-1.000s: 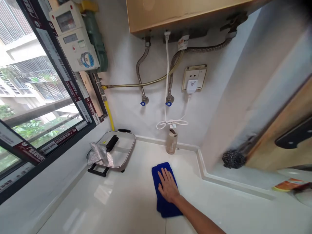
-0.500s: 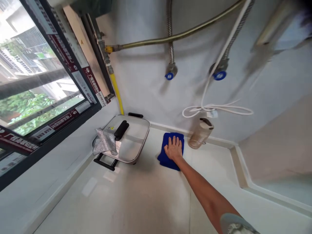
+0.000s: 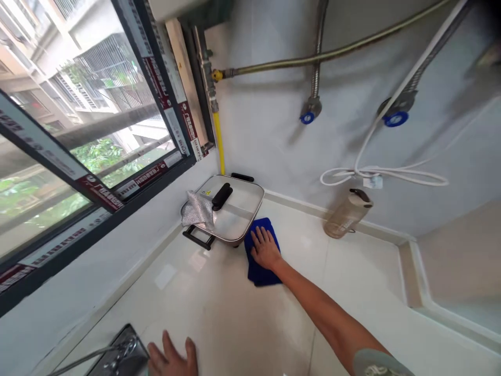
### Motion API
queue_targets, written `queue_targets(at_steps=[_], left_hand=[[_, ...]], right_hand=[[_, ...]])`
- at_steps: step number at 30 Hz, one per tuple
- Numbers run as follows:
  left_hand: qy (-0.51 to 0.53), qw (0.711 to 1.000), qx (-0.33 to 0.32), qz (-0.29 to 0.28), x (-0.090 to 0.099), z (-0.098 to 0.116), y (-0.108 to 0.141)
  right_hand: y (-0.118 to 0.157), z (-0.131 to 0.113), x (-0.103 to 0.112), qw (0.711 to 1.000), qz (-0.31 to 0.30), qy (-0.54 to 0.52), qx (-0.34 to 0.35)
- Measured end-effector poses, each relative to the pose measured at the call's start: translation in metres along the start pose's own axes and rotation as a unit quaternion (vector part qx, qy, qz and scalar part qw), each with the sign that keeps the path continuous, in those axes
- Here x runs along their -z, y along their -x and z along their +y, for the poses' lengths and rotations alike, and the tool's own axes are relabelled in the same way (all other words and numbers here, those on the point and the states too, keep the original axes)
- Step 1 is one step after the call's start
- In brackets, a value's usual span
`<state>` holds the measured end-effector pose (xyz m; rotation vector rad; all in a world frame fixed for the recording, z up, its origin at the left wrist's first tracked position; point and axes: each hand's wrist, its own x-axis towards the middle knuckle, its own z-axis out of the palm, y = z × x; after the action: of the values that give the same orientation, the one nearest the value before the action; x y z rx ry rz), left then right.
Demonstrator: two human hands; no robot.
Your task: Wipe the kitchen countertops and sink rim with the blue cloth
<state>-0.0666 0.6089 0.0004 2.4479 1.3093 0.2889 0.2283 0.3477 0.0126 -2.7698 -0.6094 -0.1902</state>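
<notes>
Pale countertop point(image 3: 219, 313), right hand point(image 3: 266, 248) flat on blue cloth point(image 3: 264, 277), open left hand point(image 3: 172, 355) newly in view

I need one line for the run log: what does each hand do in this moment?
right hand: flat on blue cloth | left hand: open, over white countertop, near metal fitting | cloth beside lidded metal pan

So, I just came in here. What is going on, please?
A person has their right hand flat on a blue cloth on the white countertop, next to a lidded metal pan with a silver mesh cloth draped on it. Their open left hand is low in the view, near a chrome fitting.
</notes>
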Motion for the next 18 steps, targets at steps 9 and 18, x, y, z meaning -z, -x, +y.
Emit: queue_targets(at_steps=[9, 18], left_hand=[[0.028, 0.997, -0.055, 0.055, 0.014, 0.007, 0.011], [0.090, 0.994, -0.040, 0.054, 0.030, 0.014, 0.014]], right_hand=[[0.118, -0.107, -0.001, 0.993, -0.058, 0.003, 0.107], [0.232, -0.121, 0.020, 0.955, -0.151, -0.113, 0.230]])
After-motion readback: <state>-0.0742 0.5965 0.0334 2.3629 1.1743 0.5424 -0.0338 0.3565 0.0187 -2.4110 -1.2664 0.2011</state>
